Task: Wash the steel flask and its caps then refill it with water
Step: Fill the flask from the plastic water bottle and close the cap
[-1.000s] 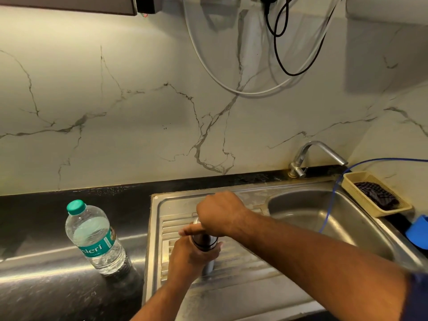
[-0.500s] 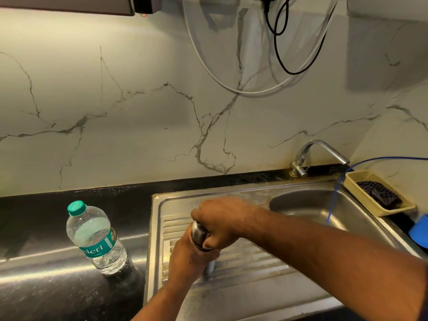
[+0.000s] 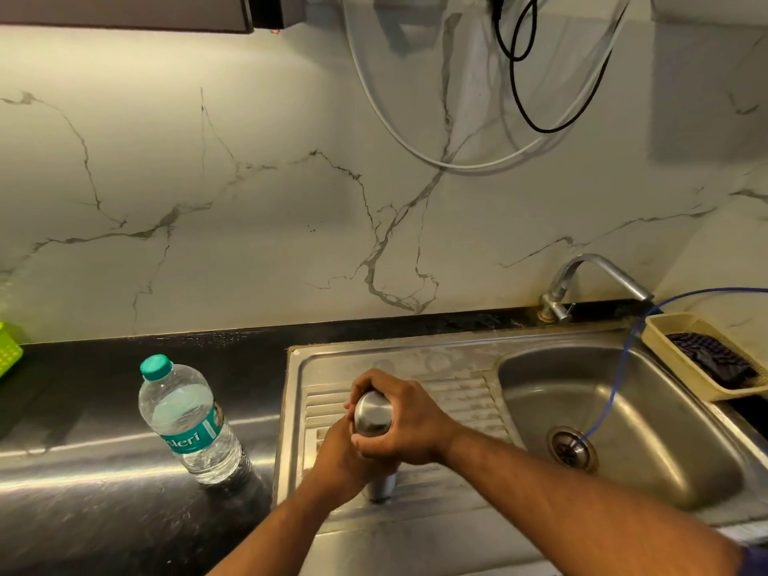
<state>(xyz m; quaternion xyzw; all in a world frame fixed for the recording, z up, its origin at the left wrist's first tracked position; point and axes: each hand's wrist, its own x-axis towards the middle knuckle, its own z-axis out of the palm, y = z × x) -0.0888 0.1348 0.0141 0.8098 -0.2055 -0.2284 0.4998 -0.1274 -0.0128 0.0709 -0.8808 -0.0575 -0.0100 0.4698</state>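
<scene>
Head view: the right hand curls over the rounded steel cap, fingers wrapped round its far side and thumb on the near side. Just below it the left hand grips the flask round its body, so only the bottom end shows beneath the fingers. The flask stands upright on the ribbed draining board of the steel sink. The two hands touch each other at the neck.

To the left, on the black counter, stands a clear plastic bottle with a green lid, partly filled. To the right, a thin blue tube runs down into the basin to the drain. A steel tap rises behind the basin. A beige basket at the far right holds a dark cloth. A green basket shows at the left edge.
</scene>
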